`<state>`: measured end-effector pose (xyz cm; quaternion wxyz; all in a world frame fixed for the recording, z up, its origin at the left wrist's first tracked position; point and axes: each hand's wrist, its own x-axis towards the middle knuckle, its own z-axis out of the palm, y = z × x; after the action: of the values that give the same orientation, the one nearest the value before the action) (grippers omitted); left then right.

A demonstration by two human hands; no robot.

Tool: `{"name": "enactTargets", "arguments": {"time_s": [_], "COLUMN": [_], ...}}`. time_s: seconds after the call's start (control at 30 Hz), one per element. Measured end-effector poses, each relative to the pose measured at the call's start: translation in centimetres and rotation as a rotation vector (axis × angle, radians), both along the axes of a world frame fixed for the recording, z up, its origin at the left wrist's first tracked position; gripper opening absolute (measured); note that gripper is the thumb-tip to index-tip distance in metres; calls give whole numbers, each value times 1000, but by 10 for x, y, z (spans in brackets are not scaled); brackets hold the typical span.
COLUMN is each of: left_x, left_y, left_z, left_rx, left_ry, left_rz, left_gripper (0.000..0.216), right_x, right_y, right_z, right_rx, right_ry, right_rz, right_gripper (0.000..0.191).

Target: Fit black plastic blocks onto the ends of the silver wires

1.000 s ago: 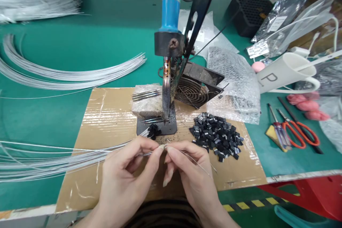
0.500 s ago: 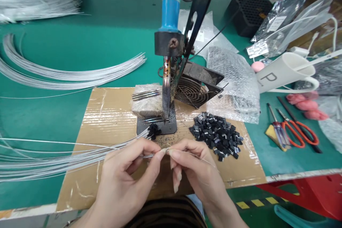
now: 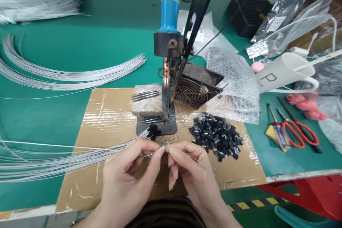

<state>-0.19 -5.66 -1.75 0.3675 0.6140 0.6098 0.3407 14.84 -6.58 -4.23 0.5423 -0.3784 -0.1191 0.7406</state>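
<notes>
My left hand (image 3: 128,180) pinches the ends of a bundle of thin grey wires (image 3: 53,158) that fan out to the left over the taped cardboard sheet (image 3: 107,121). My right hand (image 3: 191,171) pinches a single thin wire (image 3: 199,162) right against the left fingertips, at the front middle of the cardboard. Just beyond the fingers stands a soldering iron (image 3: 167,42) with a blue handle, clamped tip-down in a black stand over a small metal base (image 3: 157,126). A heap of small black parts (image 3: 215,135) lies to the right of the base.
More grey wire curves lie on the green mat (image 3: 66,74) at left and far left. A small fan (image 3: 195,87), bubble wrap (image 3: 232,85), a white mug (image 3: 285,73), screwdrivers (image 3: 278,131) and orange scissors (image 3: 299,131) sit at right. The table edge runs close in front.
Both hands stay pinched together at the same spot. The right fingers have shifted slightly on the wire; the wire bundle has barely moved.
</notes>
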Motion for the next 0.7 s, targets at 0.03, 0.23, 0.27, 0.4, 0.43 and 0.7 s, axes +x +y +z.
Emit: {"name": "enactTargets", "arguments": {"time_s": [0.03, 0.23, 0.27, 0.4, 0.43, 0.7], "left_x": [0, 4, 4, -3, -5, -2], "left_y": [-1, -4, -4, 0, 2, 6], "left_z": [-1, -4, -4, -6, -6, 3], "left_rx": [5, -15, -23, -22, -14, -103], "left_ry": [-4, -34, -37, -13, -4, -69], "left_rz": [5, 58, 66, 69, 67, 201], "left_gripper": [14, 16, 16, 17, 16, 13], "right_x": [-2, -15, -15, -4, 3, 72], "right_y": [-1, -7, -7, -7, -7, -16], "right_z": [0, 0, 0, -2, -2, -3], "right_rx": [-7, -27, -28, 45, 84, 298], "right_ry": [1, 36, 33, -10, -35, -830], "right_rz": [-20, -80, -79, -60, -64, -257], "right_gripper": [14, 15, 14, 24, 34, 49]}}
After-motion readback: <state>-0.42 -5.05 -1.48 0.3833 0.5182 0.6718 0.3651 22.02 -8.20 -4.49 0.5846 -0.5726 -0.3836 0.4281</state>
